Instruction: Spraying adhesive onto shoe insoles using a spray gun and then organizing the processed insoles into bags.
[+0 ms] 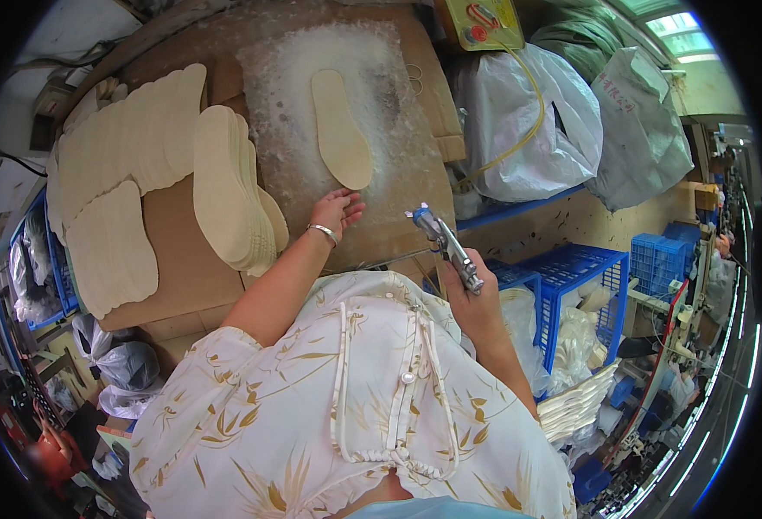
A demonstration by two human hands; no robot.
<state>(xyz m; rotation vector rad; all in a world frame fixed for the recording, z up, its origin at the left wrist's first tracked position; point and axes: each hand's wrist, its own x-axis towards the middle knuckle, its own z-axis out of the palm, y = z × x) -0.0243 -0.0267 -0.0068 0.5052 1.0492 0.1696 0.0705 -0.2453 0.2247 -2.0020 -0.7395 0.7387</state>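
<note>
A single cream insole (pixel 344 130) lies flat on a work board (pixel 268 95) coated with whitish residue. My left hand (pixel 337 213), with a bracelet at the wrist, is just below the insole's near end. Its fingers are loosely bent and apart, with nothing seen in them; whether a fingertip touches the insole edge I cannot tell. In my right hand (pixel 478 303) is a metal spray gun (pixel 446 246), its nozzle pointing up and left, off the board's right side. A thick stack of insoles (pixel 225 186) stands left of the board.
Overlapping rows of insoles (pixel 130 130) cover the table's left. A yellowish container (pixel 484 22) sits at the far right, with a yellow hose (pixel 532 112) running over a white sack (pixel 528 130). Blue crates (pixel 571 268) stand at my right, near bundled insoles (pixel 580 402).
</note>
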